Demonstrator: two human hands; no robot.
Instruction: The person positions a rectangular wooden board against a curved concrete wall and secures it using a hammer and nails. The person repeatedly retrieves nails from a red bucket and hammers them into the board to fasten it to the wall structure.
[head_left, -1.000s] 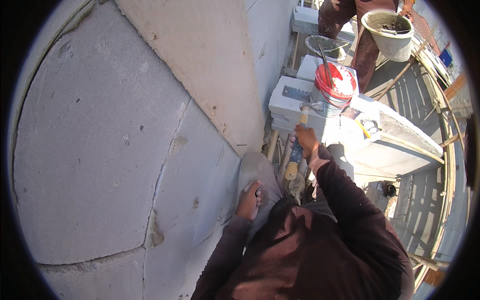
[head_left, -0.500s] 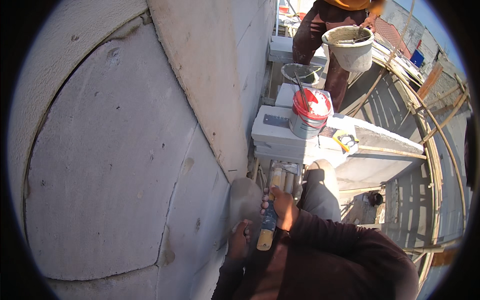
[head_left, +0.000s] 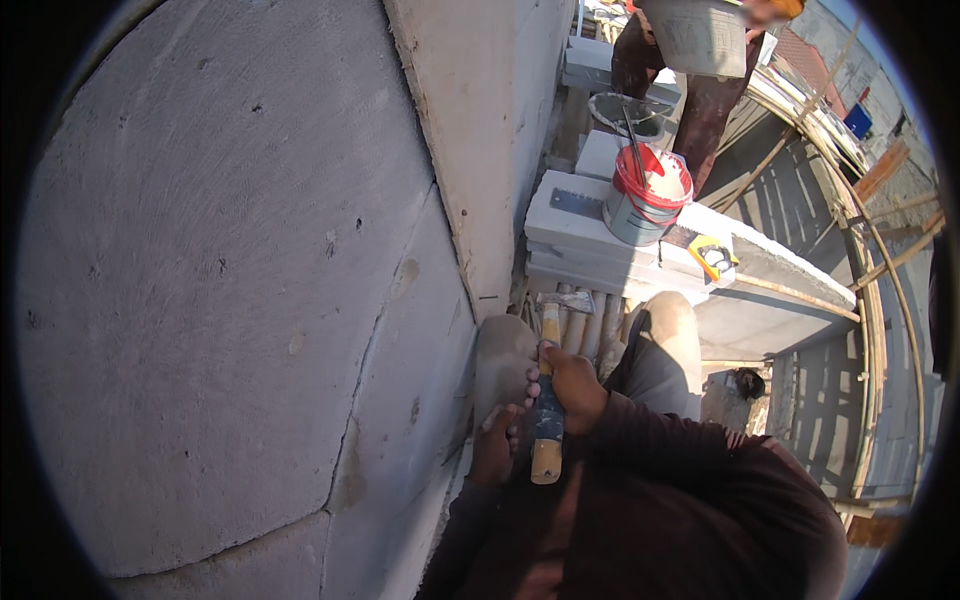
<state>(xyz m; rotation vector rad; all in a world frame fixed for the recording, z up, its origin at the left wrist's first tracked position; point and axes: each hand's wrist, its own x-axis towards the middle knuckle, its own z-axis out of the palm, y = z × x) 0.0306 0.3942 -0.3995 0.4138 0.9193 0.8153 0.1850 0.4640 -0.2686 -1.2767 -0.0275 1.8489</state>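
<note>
My right hand (head_left: 575,385) is closed round the handle of a hammer (head_left: 548,420). The handle is pale wood wrapped in dark tape, and its flat grey metal head points away from me, above the bamboo poles. Just left of the handle's lower part is my left hand (head_left: 493,447), its fingers curled in; what they hold, if anything, is hidden. Both hands are close together between my knees. A nail (head_left: 487,297) sticks out near the low end of the plank (head_left: 455,130) on the block wall (head_left: 220,300) to my left.
Ahead, white blocks (head_left: 555,230) bear a red-rimmed paint bucket (head_left: 640,225) and a notched metal plate (head_left: 577,202). A yellow-and-black tool (head_left: 713,257) lies to the right. Beyond, a co-worker holds a pale bucket (head_left: 700,40) near a dark bucket (head_left: 605,110). Bamboo poles (head_left: 880,270) curve along the right.
My view has shifted, so the wall fills more of it. My left hand has come closer to the hammer handle. The co-worker's pale bucket is higher in the picture.
</note>
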